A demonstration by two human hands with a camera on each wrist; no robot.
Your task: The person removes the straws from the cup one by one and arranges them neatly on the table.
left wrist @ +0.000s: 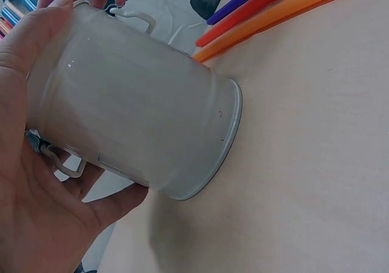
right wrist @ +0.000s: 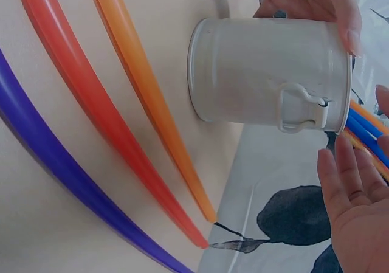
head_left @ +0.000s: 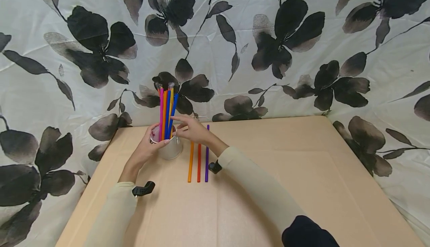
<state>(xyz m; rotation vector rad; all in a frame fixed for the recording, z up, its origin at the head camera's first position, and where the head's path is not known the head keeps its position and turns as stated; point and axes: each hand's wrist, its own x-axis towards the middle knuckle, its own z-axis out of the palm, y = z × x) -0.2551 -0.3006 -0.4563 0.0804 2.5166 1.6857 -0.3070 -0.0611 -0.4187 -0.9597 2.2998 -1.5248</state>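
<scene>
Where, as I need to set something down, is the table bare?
Widest: the table between the right sleeve and the table's right edge. Another patch lies between it and the left sleeve, this side of the three loose sticks. Crowded: the pale cup, with the left hand, right hand and upright sticks, and those loose sticks beside.

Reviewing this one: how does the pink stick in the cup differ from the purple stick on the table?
The pink stick stands in the cup; the purple stick lies flat on the table. The pink stick is bunched with others, while the purple stick lies apart from its neighbours. Both are slim.
</scene>
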